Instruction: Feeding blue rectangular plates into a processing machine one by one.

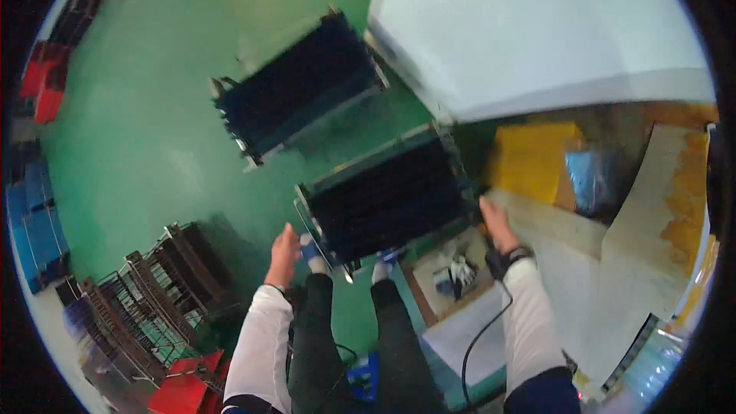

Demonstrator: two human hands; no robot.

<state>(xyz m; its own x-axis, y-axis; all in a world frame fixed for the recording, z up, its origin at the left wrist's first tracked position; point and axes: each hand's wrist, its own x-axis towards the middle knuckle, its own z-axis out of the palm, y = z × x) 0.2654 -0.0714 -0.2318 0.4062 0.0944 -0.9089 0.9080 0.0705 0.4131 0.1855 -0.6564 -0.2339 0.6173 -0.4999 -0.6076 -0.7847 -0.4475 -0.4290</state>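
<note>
A black slotted rack (387, 203) with metal edges lies in front of my feet, tilted in the view. My left hand (284, 254) is just left of its near left corner, apparently apart from it, fingers stretched forward. Beyond the rack's right end is my right hand (498, 227), its fingers pointing forward close to the rack's edge; blur hides whether they touch it. Neither hand shows anything gripped. A dark device with a black cable (469, 353) sits at my right wrist. Farther off, a second similar black rack (299, 86) lies on the green floor (165, 134).
A large white panel (537, 23) stands at the far right, with a yellow box (533, 161) below it. An open carton (418, 291) with small items lies by my right leg. Wire racks (157, 295) and a red bin (184, 387) stand at left; blue bins (34, 211) are beyond.
</note>
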